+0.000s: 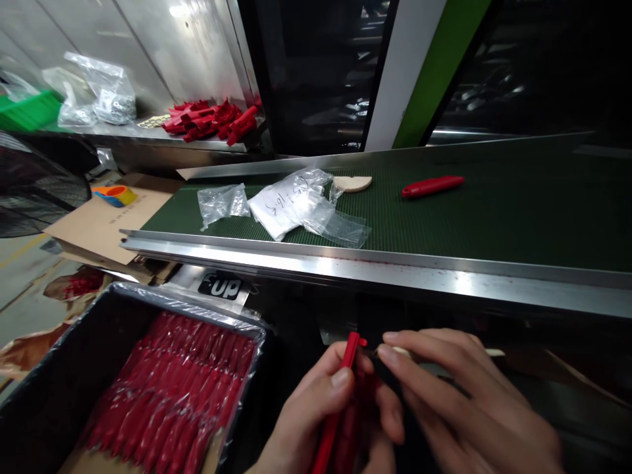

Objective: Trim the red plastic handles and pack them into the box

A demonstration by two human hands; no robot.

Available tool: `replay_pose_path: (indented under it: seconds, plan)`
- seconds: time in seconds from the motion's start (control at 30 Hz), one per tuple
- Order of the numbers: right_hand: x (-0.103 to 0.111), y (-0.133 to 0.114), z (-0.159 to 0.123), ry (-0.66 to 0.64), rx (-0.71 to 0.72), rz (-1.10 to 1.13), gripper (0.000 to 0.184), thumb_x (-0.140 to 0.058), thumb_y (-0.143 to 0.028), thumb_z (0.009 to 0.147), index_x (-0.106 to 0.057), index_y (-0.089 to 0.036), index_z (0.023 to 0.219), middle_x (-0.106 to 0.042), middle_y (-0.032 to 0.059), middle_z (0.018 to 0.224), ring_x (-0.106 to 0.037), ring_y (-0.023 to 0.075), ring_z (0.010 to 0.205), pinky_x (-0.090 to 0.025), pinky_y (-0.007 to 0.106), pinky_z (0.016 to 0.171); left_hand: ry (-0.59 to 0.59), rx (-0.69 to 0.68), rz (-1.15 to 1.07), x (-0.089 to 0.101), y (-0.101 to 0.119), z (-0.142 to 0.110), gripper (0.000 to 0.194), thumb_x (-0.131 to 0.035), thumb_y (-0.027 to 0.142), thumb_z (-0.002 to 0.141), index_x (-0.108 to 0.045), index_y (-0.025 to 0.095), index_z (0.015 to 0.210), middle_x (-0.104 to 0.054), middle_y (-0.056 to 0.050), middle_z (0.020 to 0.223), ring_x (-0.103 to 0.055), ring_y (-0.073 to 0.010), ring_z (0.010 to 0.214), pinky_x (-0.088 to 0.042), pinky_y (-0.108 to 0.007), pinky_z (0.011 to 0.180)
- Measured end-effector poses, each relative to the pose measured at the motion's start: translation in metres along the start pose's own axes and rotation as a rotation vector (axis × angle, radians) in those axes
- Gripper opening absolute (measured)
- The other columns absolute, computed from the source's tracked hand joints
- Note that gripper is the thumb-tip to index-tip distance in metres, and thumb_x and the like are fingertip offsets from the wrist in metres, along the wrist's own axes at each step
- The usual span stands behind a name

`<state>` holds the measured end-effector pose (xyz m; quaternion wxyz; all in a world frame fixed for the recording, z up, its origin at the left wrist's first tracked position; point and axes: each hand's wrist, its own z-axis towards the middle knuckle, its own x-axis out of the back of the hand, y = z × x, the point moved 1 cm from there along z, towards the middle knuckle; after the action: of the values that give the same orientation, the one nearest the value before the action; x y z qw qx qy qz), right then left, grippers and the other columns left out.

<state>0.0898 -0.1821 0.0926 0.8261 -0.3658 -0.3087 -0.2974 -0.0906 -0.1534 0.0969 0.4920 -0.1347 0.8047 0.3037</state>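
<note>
"What's in your grip?"

"A slim red plastic handle [348,352]. My left hand [316,401] is closed around it, fingers wrapped over its lower part, and its long axis runs almost straight away from me, with the top end leaning slightly to my right."

"And your other hand?"

"My right hand [469,401] is closed too, pinching a thin cream-coloured stick [494,353] that lies roughly crosswise to the handle. The stick's left tip sits just beside the handle's top end, so that tip comes closest, and the left hand is the one actually on the handle."

"What's around them?"

"To my left is a black tray [64,368] lined with clear plastic and packed with wrapped red pieces. Ahead, past a polished steel rail [345,266], a dark green conveyor belt [518,210] carries a second red handle [432,186], a cream crescent-shaped piece [353,184], clear plastic bags [222,204] and a white sheet with handwriting [276,210]. Farther off, a steel shelf [148,137] holds a heap of red parts [210,120]."
</note>
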Motion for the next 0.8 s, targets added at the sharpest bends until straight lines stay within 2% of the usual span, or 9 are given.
replay_pose_path:
  seconds: [0.07,0.13,0.23,0.3,0.47,0.57,0.7,0.8]
  plan:
    - [-0.001,0.001,0.000,-0.005,0.010,-0.018,0.049,-0.055,0.002,0.086,-0.058,-0.017,0.131,-0.056,0.0114,0.123,-0.053,0.0226,0.113,-0.045,0.038,0.090,0.105,0.005,-0.005,-0.007,0.002,-0.005,0.025,-0.065,0.037,0.087,-0.060,0.016,0.098,-0.068,-0.006,0.085,-0.065,-0.0120,0.081,-0.048,-0.021,0.079]
    - [-0.001,0.002,0.000,-0.009,0.011,-0.037,0.048,-0.055,0.001,0.087,-0.058,-0.018,0.130,-0.057,0.0111,0.123,-0.053,0.0229,0.112,-0.043,0.040,0.091,0.157,0.003,-0.001,-0.012,0.002,-0.008,0.025,-0.066,0.036,0.086,-0.062,0.015,0.099,-0.068,-0.006,0.086,-0.063,-0.0121,0.084,-0.045,-0.019,0.078]
    - [-0.001,0.001,0.001,0.002,0.015,-0.065,0.045,-0.054,-0.002,0.088,-0.059,-0.020,0.129,-0.059,0.0104,0.122,-0.054,0.0231,0.111,-0.042,0.041,0.092,0.130,0.009,0.022,-0.013,0.001,-0.009,0.027,-0.063,0.039,0.088,-0.060,0.016,0.102,-0.068,-0.006,0.084,-0.058,-0.0102,0.068,-0.036,-0.019,0.061]
    - [0.000,0.000,0.004,0.032,0.008,-0.070,0.042,-0.053,-0.003,0.089,-0.061,-0.021,0.126,-0.062,0.0095,0.117,-0.057,0.0223,0.108,-0.044,0.040,0.090,0.103,0.015,0.035,-0.011,0.000,-0.008,0.027,-0.061,0.040,0.089,-0.057,0.017,0.102,-0.069,-0.006,0.083,-0.052,-0.0082,0.058,-0.029,-0.020,0.056]
    - [-0.003,-0.003,0.008,0.139,-0.062,-0.114,0.028,-0.060,-0.025,0.091,-0.067,-0.029,0.118,-0.068,0.0064,0.107,-0.065,0.0221,0.097,-0.053,0.036,0.080,0.110,0.036,0.033,-0.010,0.000,-0.008,0.030,-0.062,0.044,0.088,-0.057,0.018,0.102,-0.069,-0.006,0.082,-0.050,-0.0073,0.057,-0.028,-0.020,0.057]
    - [-0.007,-0.003,0.008,0.178,-0.090,-0.131,0.028,-0.064,-0.035,0.089,-0.068,-0.030,0.116,-0.068,0.0069,0.106,-0.066,0.0228,0.094,-0.055,0.036,0.077,0.121,0.026,0.018,-0.014,0.001,-0.007,0.029,-0.064,0.042,0.087,-0.058,0.017,0.100,-0.069,-0.005,0.081,-0.051,-0.0069,0.056,-0.030,-0.019,0.057]
    - [-0.008,-0.003,0.006,0.218,-0.111,-0.145,0.027,-0.065,-0.034,0.088,-0.068,-0.030,0.115,-0.068,0.0066,0.106,-0.067,0.0224,0.094,-0.055,0.035,0.075,0.164,0.025,-0.044,-0.014,-0.005,-0.003,0.029,-0.066,0.042,0.085,-0.059,0.017,0.099,-0.069,-0.005,0.080,-0.054,-0.0077,0.054,-0.035,-0.018,0.053]
    - [-0.005,-0.001,0.005,0.234,-0.129,-0.158,0.027,-0.064,-0.024,0.089,-0.068,-0.030,0.115,-0.068,0.0053,0.106,-0.066,0.0216,0.095,-0.054,0.035,0.076,0.094,0.065,-0.128,-0.005,-0.013,0.002,0.037,-0.055,0.049,0.089,-0.062,0.013,0.091,-0.063,-0.005,0.063,-0.050,-0.0078,0.043,-0.034,-0.016,0.043]
